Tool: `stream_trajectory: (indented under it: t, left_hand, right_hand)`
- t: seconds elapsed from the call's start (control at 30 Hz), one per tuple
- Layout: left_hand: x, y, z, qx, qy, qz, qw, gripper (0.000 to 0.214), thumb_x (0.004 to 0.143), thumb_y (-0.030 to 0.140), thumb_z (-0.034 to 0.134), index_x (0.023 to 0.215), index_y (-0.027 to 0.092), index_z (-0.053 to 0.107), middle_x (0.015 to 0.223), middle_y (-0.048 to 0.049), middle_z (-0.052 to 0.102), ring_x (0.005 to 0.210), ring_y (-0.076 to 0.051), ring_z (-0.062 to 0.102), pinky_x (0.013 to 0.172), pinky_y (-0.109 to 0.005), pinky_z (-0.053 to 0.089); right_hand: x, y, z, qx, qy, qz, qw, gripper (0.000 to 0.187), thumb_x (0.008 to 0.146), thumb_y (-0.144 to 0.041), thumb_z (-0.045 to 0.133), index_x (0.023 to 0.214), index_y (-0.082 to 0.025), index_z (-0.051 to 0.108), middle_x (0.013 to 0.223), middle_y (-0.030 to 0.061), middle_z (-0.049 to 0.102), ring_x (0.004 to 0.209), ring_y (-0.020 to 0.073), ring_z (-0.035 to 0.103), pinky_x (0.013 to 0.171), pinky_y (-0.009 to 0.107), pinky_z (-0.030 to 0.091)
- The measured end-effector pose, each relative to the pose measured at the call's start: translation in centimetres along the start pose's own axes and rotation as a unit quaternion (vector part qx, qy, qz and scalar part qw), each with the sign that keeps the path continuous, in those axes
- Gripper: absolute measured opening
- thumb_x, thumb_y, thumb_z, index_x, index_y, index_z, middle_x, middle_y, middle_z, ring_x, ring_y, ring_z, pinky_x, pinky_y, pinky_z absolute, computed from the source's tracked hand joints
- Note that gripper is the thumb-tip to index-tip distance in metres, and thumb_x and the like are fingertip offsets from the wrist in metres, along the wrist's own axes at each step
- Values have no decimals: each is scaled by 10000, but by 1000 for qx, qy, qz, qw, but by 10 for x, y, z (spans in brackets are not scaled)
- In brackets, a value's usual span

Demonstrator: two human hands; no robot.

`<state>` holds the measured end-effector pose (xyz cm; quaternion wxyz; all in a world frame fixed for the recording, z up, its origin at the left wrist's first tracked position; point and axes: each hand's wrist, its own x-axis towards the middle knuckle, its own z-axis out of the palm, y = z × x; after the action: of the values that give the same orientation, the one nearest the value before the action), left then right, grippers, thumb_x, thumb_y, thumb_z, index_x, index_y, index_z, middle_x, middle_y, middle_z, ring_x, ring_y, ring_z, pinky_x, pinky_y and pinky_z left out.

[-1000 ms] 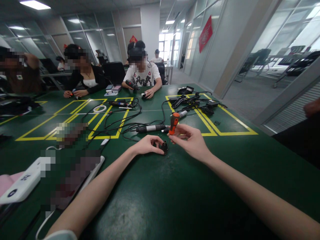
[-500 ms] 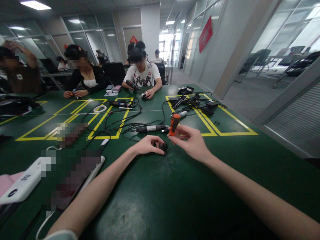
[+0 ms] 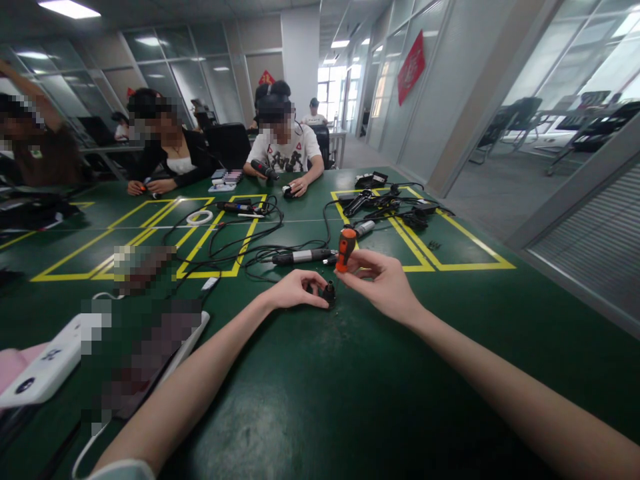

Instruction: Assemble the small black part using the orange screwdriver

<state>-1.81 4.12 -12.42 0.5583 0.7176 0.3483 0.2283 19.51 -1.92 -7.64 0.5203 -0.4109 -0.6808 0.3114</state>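
The left hand (image 3: 295, 290) rests on the green table (image 3: 320, 400), with thumb and forefinger pinched closed on a small black part (image 3: 329, 294) that stands on the table surface just in front of the fingertips. The right hand (image 3: 384, 283) is closed around an orange-handled screwdriver (image 3: 345, 248), gripping it low on the handle; the tool stands nearly upright with its tip directed down at the black part, though the contact point itself is too small to confirm. Against the frame one second ago, both hands occupy practically the same position, and the screwdriver handle sits marginally further left. The black part has not shifted. A dark figure that was at the right edge one second ago is gone from view. At far left, a seated person's arm (image 3: 30, 90) is raised higher than before. Just beyond the hands lies a black-and-silver power tool (image 3: 303, 256) among loose black cables (image 3: 235, 247), partly within a yellow taped rectangle (image 3: 220, 273). A white device (image 3: 43, 373) lies at the near left edge.
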Motion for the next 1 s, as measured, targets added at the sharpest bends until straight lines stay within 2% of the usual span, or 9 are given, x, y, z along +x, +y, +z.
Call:
stream_trajectory:
  t: [0.13,0.3,0.43,0.6,0.87,1.0]
  left_hand:
    - [0,1,0,2,0,1,1000,450,571,366,940,907,137,747,712,22,675,665,-114,568,653,-245,396]
    - [0,0,0,5,3,-2,1000,470,567,387,946,909,136,744,712,18,674,662,-116,565,645,-247,380]
    - [0,0,0,5,2,-2,1000,473,567,384,944,912,135,740,711,19,673,666,-116,567,650,-248,382]
    - [0,1,0,4,1,-5,1000,496,555,410,948,910,134,738,712,17,672,664,-118,564,651,-249,383]
    - [0,0,1,8,7,-7,1000,505,551,416,950,921,140,744,709,25,665,657,-113,559,651,-247,389]
    - [0,-1,0,8,6,-5,1000,505,553,410,955,921,135,745,706,24,669,656,-112,567,648,-245,392]
  right_hand:
    - [0,0,0,-7,-6,-2,1000,210,797,-349,774,940,-196,791,871,64,792,768,218,725,634,330,593]
    - [0,2,0,-8,-7,-6,1000,236,804,-388,785,946,-200,798,876,60,779,686,194,688,586,323,566]
    - [0,2,-1,-5,-2,9,1000,253,784,-375,801,953,-186,788,817,53,773,700,202,700,616,332,592]
    - [0,2,0,-8,-6,3,1000,267,813,-378,771,994,-183,780,894,77,789,749,216,725,624,335,607]
    - [1,1,0,-7,-10,0,1000,280,808,-428,792,935,-178,796,815,57,768,693,198,705,600,320,590]
    - [1,0,0,18,-14,15,1000,343,793,-458,812,982,-175,781,805,57,762,679,199,705,618,342,620]
